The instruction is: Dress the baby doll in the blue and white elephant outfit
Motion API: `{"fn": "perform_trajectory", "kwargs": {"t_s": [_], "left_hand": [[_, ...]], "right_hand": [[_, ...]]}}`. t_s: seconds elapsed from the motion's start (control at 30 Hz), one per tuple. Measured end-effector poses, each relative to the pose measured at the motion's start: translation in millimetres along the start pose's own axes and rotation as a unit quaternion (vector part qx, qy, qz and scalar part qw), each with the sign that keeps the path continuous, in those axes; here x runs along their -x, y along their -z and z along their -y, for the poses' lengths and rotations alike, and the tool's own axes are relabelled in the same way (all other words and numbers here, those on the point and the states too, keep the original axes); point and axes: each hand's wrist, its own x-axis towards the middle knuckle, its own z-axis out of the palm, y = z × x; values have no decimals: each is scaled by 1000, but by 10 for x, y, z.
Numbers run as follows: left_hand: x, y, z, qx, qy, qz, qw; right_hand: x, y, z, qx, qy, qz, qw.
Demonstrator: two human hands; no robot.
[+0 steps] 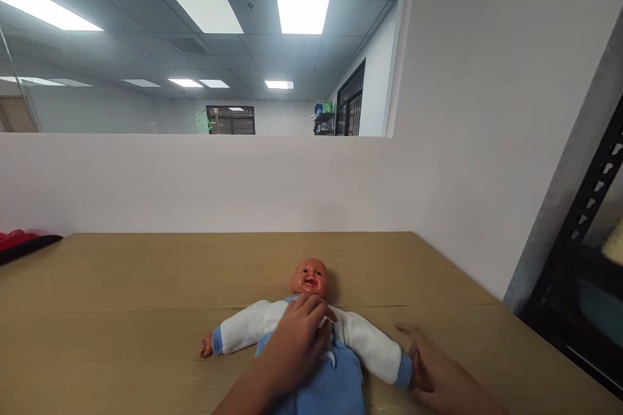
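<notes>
A baby doll point(311, 277) lies face up on the wooden table, its head away from me and its arms spread. It wears a blue and white outfit point(335, 382) with white sleeves and blue cuffs. My left hand point(302, 337) lies across the doll's chest, its bent fingers closed on the front of the outfit below the neck; the fingertips are partly hidden. At the cuff of the right-hand sleeve point(374, 345), my right hand point(435, 369) is closed around the doll's small hand, with one finger stretched out. The other doll hand point(206, 345) lies free on the left.
The brown table point(146, 272) meets a white wall point(219, 181) with a window opening above it. A red and black item point(24, 243) sits at the far left edge. Along the right stands a black metal shelf rack point(579, 240) holding things.
</notes>
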Motion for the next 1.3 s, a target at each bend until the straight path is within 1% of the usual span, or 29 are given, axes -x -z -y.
{"fn": "perform_trajectory", "kwargs": {"t_s": [0.03, 0.1, 0.2, 0.3, 0.4, 0.47, 0.53, 0.63, 0.7, 0.77, 0.8, 0.83, 0.93, 1.03, 1.1, 1.17, 1.2, 1.23, 1.27, 1.3], "left_hand": [[-81, -64, -58, -37, -15, 39, 998], [-192, -183, -110, -103, -27, 94, 990], [-237, -262, -80, -134, -19, 130, 982], [-212, -211, -19, -106, -18, 159, 981], [-197, -131, 13, -81, -26, 174, 981], [-205, -105, 18, -78, -50, 178, 980], [-221, -110, 19, -93, -79, 165, 979], [-241, -150, 17, -133, -97, 127, 978], [-250, -180, 6, -134, -116, 114, 977], [-253, -203, -16, -132, -157, 99, 974], [-251, -211, -28, -139, -180, 86, 970], [-247, -215, -39, -151, -202, 68, 965], [-216, -210, -50, -185, -265, 7, 946], [-173, -187, -30, -196, -316, -58, 927], [-152, -175, -18, -207, -350, -79, 910], [-147, -172, -21, -216, -377, -70, 898], [-152, -171, -29, -216, -379, -56, 898], [-161, -168, -42, -210, -370, -41, 904], [-174, -161, -58, -197, -346, -26, 917], [-192, -148, -77, -171, -307, -11, 936]], "right_hand": [[8, 27, 3, -32, -13, 14, 999], [9, 87, 97, -76, -24, 38, 996], [-24, 174, 340, -130, -19, 21, 991], [-64, 171, 531, -177, -4, 17, 984], [-87, 62, 623, -164, 38, 20, 986], [-92, -30, 659, -149, 58, 9, 987], [-93, -119, 694, -141, 76, -18, 987], [-92, -265, 740, -163, 91, -75, 980], [-88, -392, 752, -202, 77, -113, 970], [-77, -540, 749, -224, 64, -145, 962], [-69, -615, 743, -223, 64, -149, 961], [-61, -685, 738, -221, 69, -145, 962], [-52, -835, 728, -237, 91, -104, 962], [-93, -884, 733, -270, 98, -88, 954], [-127, -891, 730, -263, 105, -77, 956], [-133, -908, 701, -219, 126, -64, 965], [-118, -926, 671, -188, 138, -53, 971], [-90, -950, 630, -156, 148, -41, 976], [-52, -978, 583, -131, 149, -30, 980], [-8, -1009, 534, -117, 141, -25, 983]]}}
